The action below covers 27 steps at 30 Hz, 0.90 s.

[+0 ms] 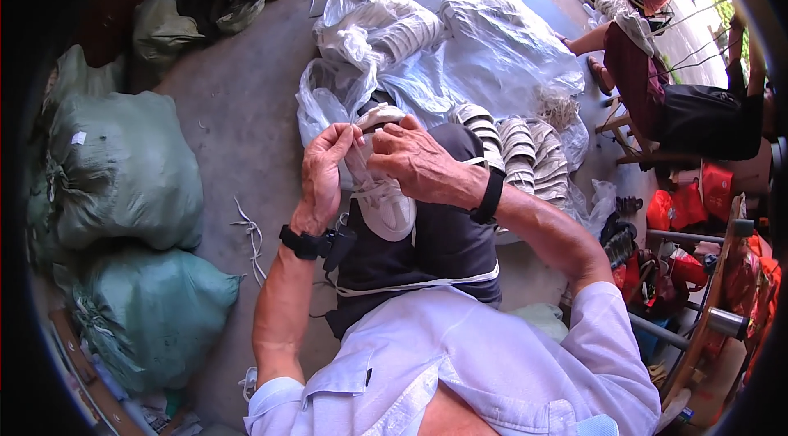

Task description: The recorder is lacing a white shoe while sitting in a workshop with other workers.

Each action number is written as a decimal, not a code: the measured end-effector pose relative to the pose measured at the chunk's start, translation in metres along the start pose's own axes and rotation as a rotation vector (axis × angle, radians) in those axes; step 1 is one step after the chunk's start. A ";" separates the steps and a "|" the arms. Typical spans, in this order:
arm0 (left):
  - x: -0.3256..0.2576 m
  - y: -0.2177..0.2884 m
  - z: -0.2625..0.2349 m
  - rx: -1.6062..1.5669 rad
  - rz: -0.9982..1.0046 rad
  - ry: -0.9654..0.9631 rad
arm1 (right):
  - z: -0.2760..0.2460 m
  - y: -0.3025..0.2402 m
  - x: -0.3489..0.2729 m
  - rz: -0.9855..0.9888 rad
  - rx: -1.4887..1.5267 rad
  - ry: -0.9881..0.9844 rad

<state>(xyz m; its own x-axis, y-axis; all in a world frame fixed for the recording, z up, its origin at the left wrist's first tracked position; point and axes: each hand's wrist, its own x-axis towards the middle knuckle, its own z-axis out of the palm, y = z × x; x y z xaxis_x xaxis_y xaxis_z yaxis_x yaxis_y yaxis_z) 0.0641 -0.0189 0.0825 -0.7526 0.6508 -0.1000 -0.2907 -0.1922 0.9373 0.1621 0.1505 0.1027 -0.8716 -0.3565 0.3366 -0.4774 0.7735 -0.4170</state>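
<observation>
A white lace-up shoe (387,213) rests on my dark-trousered lap, its toe pointing toward me. Over its upper part, both hands are raised close together. My left hand (325,163) is closed, thumb and forefinger pinched at what looks like a thin white shoelace. My right hand (420,158) is closed too, its fingers bent over the shoe's opening. A pale lace end sticks out behind that hand; its fingertips are partly hidden. Beside my right knee lie stacked rows of pale shoes (519,155), and a white cord (427,282) crosses my thighs.
Clear plastic bags (501,42) holding more shoes spread ahead of me. Full green sacks (127,169) stand at left. Loose white laces (249,231) lie on the floor. On the right are a rack with red items (689,206) and a seated person (698,112); others sit farther off.
</observation>
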 end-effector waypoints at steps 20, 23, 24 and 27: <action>-0.025 0.006 0.035 1.147 0.769 -0.142 | -0.017 0.015 0.029 0.620 0.786 0.368; -0.025 0.008 0.037 1.443 0.799 -0.070 | -0.008 0.011 0.025 0.521 0.784 0.314; -0.024 0.009 0.036 1.446 0.798 -0.078 | -0.005 0.011 0.022 0.499 0.782 0.331; -0.023 0.012 0.032 1.596 0.711 -0.051 | 0.011 0.018 -0.002 0.363 0.472 0.338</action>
<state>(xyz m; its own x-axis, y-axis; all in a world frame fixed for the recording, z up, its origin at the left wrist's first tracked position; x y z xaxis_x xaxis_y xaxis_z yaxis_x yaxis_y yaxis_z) 0.0966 -0.0123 0.1062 -0.4374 0.7948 0.4208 0.8988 0.4022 0.1744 0.1541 0.1595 0.0846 -0.9396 0.1247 0.3189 -0.2257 0.4747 -0.8507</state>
